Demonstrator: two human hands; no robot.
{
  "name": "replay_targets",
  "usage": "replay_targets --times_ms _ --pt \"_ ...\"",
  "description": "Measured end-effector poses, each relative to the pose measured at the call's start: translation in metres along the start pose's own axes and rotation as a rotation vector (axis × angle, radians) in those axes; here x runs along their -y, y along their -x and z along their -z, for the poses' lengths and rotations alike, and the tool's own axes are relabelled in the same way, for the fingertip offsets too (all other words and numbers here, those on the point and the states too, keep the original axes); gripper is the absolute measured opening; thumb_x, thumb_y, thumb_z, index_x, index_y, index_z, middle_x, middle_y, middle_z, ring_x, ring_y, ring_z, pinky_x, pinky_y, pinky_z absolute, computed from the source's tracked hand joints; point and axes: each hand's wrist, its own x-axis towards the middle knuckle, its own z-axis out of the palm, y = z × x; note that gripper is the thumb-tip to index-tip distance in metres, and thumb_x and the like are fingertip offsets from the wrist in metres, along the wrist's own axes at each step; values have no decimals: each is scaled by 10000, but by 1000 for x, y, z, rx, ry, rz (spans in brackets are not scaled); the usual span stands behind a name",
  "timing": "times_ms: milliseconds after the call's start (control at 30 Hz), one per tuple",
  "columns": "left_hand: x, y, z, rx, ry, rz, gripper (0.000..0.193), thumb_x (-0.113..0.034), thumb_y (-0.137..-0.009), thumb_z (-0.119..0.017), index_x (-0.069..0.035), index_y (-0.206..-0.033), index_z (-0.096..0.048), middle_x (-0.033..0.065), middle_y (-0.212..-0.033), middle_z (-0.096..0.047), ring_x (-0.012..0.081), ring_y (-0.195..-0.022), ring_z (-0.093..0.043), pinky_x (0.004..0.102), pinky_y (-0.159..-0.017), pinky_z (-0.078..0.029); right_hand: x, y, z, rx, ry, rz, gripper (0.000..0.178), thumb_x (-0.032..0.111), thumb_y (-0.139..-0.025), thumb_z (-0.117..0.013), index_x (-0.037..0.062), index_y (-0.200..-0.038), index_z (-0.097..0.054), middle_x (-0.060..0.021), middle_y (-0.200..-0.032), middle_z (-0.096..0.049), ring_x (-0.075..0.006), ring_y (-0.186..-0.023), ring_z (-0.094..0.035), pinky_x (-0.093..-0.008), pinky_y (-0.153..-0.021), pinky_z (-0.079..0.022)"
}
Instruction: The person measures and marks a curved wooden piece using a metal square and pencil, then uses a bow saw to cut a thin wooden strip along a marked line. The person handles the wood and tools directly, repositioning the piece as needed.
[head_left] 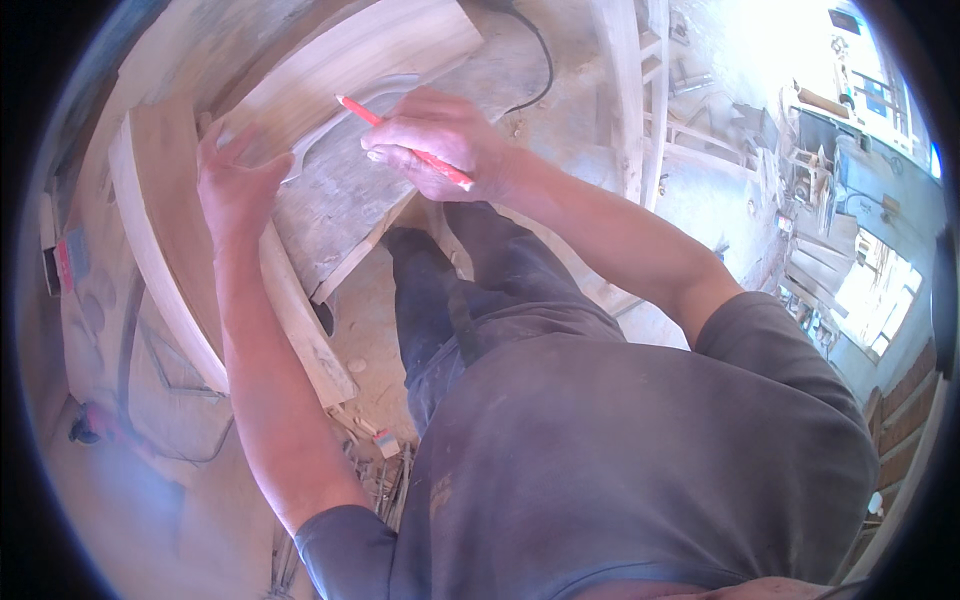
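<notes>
My right hand (440, 145) is closed around a red pencil (358, 110), its pale tip pointing up and left over the bench. Below and behind the pencil, a broad pale wooden board (400, 50) with a curved edge lies on the worn work surface (335, 205). My left hand (240, 180) rests at the board's left end, thumb and fingers apart, with its fingertips near or on the wood; exact contact is hard to make out. Beside my left forearm stands a thick curved wooden piece (165, 230). A thin, light curved edge (318, 135) shows between the hands.
A narrower wooden piece (305, 320) runs along the near side of the surface. A dark cable (548, 60) curves at the back. Tall wooden uprights (625, 90) stand to the right, with cluttered timber (820, 260) beyond. A power tool with a cord (95, 425) lies lower left.
</notes>
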Motion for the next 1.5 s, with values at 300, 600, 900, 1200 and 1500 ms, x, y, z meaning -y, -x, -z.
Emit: replay_targets --times_ms 300,600,900,1200,1500 --pt "4 -2 -2 -15 17 -4 619 -233 -677 -867 -104 -1266 -728 113 -1565 -455 282 -1405 -484 401 -1160 -399 -18 37 57 -254 15 -383 141 43 -940 -689 -21 -1061 -724 -131 -929 -746 -170 -813 -719 -277 -694 -554" --pt "4 -2 -2 -20 9 -10 642 -237 -696 -869 -91 -1299 -704 106 -1566 -453 280 -1419 -465 394 -1171 -380 -44 16 78 -143 -632 -603 269 167 -1021 -628 -42 -1166 -715 -129 -1041 -750 -183 -892 -712 -311 -797 -564" --pt "-5 -3 4 23 -116 -2 666 -249 -716 -889 -48 -1317 -685 118 -1568 -444 286 -1416 -464 404 -1170 -373 -72 -35 81 18 -416 -741 167 158 -845 -752 2 -895 -716 -75 -835 -728 -113 -743 -676 -268 -685 -547" --pt "-4 -4 -1 37 69 41 898 -142 -685 -908 -18 -1467 -486 115 -1415 -620 270 -1382 -499 398 -1162 -374 -117 -17 70 -524 -680 -891 165 156 -880 -736 -4 -920 -722 -108 -856 -739 -130 -750 -698 -278 -663 -554" --pt "5 -9 -3 32 -13 -38 904 -101 -685 -919 -11 -1469 -479 127 -1441 -587 287 -1385 -488 426 -1181 -352 -123 27 68 -449 -521 -790 198 -11 -856 -688 -27 -1046 -739 -113 -977 -767 -176 -955 -730 -285 -849 -576"
